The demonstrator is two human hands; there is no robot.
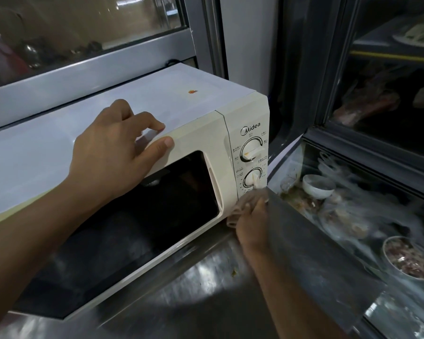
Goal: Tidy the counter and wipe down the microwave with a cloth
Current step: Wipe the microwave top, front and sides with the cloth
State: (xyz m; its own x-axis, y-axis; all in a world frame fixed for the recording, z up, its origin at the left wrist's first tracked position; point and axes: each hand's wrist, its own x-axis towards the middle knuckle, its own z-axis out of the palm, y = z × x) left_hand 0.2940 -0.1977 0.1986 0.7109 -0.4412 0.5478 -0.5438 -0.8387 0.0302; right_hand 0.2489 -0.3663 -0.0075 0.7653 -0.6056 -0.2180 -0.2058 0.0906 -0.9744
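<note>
A cream-white microwave (pixel 196 113) with a dark door window and two dials stands on the steel counter (pixel 194 285). My left hand (pixel 118 148) rests flat on its top front edge, thumb over the door frame, fingers spread and holding nothing. My right hand (pixel 252 223) presses a bunched beige cloth (pixel 246 200) against the lower right corner of the control panel, just below the lower dial. The hand covers most of the cloth.
A glass-fronted chiller case (pixel 367 216) on the right holds a white bowl (pixel 317 185), a bowl of meat (pixel 409 259) and plastic-wrapped food. Its dark metal lid edge (pixel 311 253) crosses my right forearm. A window frame (pixel 88 69) runs behind the microwave.
</note>
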